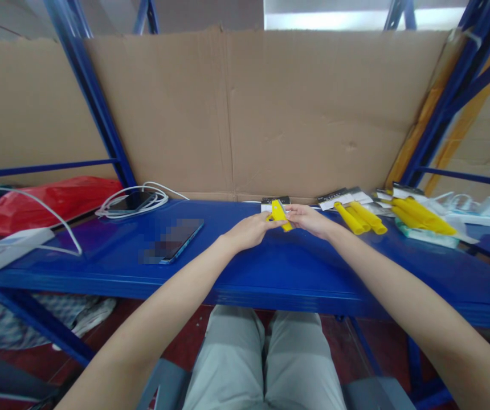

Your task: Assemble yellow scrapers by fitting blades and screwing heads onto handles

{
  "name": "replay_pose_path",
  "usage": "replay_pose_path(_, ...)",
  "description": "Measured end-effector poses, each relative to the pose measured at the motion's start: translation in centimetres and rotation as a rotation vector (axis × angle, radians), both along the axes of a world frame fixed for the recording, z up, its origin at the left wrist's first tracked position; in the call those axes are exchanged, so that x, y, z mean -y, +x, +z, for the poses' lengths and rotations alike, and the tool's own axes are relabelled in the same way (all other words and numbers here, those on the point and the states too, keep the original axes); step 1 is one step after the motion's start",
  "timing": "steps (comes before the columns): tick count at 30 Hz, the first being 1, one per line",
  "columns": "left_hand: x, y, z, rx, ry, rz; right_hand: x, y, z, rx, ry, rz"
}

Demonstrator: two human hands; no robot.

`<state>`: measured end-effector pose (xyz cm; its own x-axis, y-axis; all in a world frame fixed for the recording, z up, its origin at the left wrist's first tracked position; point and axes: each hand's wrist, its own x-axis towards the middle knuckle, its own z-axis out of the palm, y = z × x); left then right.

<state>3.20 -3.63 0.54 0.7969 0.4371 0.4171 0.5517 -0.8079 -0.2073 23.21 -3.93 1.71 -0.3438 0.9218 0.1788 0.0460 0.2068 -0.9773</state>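
Note:
Above the blue tabletop [245, 267], both of my hands meet at a small yellow piece [278, 212] with a greyish strip along one side; its kind is not clear. My left hand [250, 232] pinches it from the left, fingers closed. From the right, my right hand [308, 220] has its fingers closed on the upper part of the same piece. Just behind them lies a black-and-white card [267, 204], partly covered. To the right are rolled yellow pieces [358, 219] with black-and-white cards [334, 198] at their far ends.
A phone [180, 242] lies left of my hands. Farther left are a coiled white cable [159, 199], a red bag [57, 199] and a white power strip [18, 247]. More yellow rolls [424, 215] lie at right. A cardboard panel [270, 114] stands behind, between blue posts [95, 102].

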Motion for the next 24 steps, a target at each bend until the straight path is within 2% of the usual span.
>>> replay_pose_path(11,-0.1,0.1,-0.5,0.007,-0.003,0.049,-0.3,0.1,-0.3,-0.058,-0.053,0.017)
replay_pose_path(14,-0.2,0.0,-0.5,0.067,-0.041,0.031,-0.3,0.1,-0.3,-0.118,-0.092,0.0)
replay_pose_path(18,-0.3,-0.1,0.3,0.347,-0.15,-0.048,-0.5,0.4,0.3,-0.183,-0.046,-0.062)
replay_pose_path(20,-0.4,0.0,0.7,0.577,-0.283,-0.061,-0.9,0.8,0.3,-0.124,0.03,-0.173)
replay_pose_path(22,-0.4,0.1,1.1,0.828,-0.494,-0.042,-1.5,1.4,0.2,0.059,0.125,-0.345)
replay_pose_path(24,-0.3,0.3,1.3,1.024,-0.735,-0.007,-2.2,1.9,-0.1,0.34,0.213,-0.48)
